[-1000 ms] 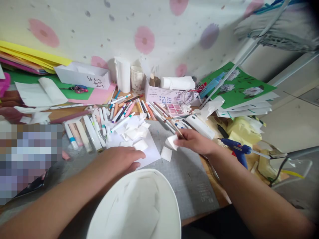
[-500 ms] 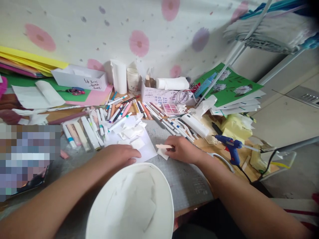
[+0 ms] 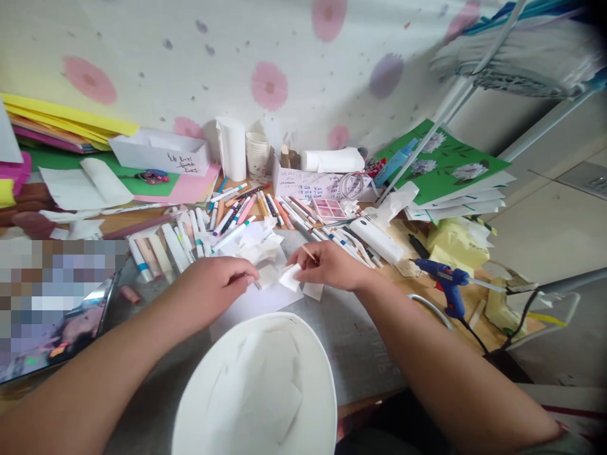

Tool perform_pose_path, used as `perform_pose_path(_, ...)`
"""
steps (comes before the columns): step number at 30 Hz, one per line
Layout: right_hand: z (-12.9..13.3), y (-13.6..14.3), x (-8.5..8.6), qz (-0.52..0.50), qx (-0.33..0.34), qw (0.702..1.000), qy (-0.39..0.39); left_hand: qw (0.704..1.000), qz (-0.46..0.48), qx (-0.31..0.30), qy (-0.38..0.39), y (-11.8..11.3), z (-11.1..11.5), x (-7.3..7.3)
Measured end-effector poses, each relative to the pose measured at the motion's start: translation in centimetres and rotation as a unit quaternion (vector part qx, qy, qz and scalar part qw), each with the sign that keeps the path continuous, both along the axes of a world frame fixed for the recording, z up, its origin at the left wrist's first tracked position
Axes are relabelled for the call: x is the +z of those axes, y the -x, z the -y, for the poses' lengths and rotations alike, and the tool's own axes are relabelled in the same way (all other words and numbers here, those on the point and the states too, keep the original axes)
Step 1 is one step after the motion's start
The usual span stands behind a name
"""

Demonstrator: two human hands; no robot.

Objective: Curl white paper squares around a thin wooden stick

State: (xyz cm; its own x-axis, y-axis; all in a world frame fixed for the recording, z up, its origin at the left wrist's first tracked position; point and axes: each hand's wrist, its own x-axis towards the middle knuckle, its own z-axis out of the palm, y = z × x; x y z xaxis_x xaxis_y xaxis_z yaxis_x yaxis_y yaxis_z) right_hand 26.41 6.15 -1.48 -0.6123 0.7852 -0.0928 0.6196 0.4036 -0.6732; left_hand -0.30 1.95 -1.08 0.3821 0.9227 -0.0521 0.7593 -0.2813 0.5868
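My right hand [image 3: 325,264] is closed on a small piece of white paper [image 3: 289,278] and a thin wooden stick [image 3: 310,254], which pokes up between the fingers. Beneath it lies another paper piece [image 3: 313,291]. To the left, my left hand [image 3: 230,278] is pinched over a white sheet [image 3: 237,311]; what its fingertips hold, if anything, is too small to name. Crumpled white scraps [image 3: 260,248] lie on the sheet just beyond both hands. Close to me, a white oval dish-like thing [image 3: 251,392] fills the lower middle of the view.
Several markers [image 3: 227,218] lie in a heap behind the hands. At right rests a blue glue gun [image 3: 443,278] with its cord. A screen device [image 3: 107,309] is at left, and a grey cutting mat [image 3: 360,366] covers the tabletop. Paper cups [image 3: 257,155] stand against the wall.
My right hand has lifted a paper piece and moved left over the sheet, the stick turning upward in its fingers. My left hand's fingers have drawn into a pinch and shifted slightly left.
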Motion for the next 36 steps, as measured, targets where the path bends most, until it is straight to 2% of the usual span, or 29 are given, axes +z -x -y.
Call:
perform_pose_path(3, -0.1, -0.8, 1.3, 0.023, 0.072, 0.997, 0.012, 1.0, -0.016, -0.012, -0.019, 0.0, 0.1, -0.1)
perform_pose_path(6, 0.5, -1.9, 1.2, 0.06, 0.091, 0.994, 0.009, 0.999, -0.022, -0.019, -0.033, -0.2, 0.2, -0.4)
perform_pose_path(11, 1.4, -2.8, -0.1, 0.103, 0.068, 0.992, 0.005, 0.998, -0.037, -0.034, -0.027, -0.4, 0.1, -0.6)
perform_pose_path(16, 0.9, -3.6, -0.6, 0.087, 0.003, 0.996, 0.036, 0.998, -0.037, -0.037, -0.037, -0.4, 0.1, -0.8)
perform_pose_path(18, 0.5, -2.9, -0.8, 0.061, -0.025, 0.997, 0.044, 0.998, -0.036, -0.037, -0.03, -0.3, 0.1, -0.8)
perform_pose_path(21, -0.2, -0.1, -1.1, 0.01, -0.064, 0.998, 0.024, 0.999, -0.032, -0.03, -0.018, -0.2, 0.1, -0.6)
perform_pose_path(25, -0.5, 2.8, -0.4, -0.024, -0.079, 0.997, -0.008, 0.999, -0.025, 0.023, -0.036, 0.0, 0.2, 0.0)
perform_pose_path(27, -0.4, 2.1, 0.4, -0.013, -0.08, 0.997, -0.016, 0.998, -0.031, 0.047, -0.042, 0.1, 0.3, 0.3)
perform_pose_path(30, -0.3, -0.7, 1.2, 0.038, -0.066, 0.997, 0.002, 0.998, -0.027, 0.047, -0.044, 0.0, 0.5, 0.4)
perform_pose_path(33, -0.1, -3.2, 1.3, 0.102, -0.039, 0.994, 0.031, 0.998, -0.015, 0.036, -0.046, -0.1, 0.5, 0.0)
perform_pose_path(36, 0.4, -4.2, 0.9, 0.131, -0.02, 0.989, 0.062, 0.999, -0.001, 0.034, -0.042, -0.1, 0.4, -0.4)
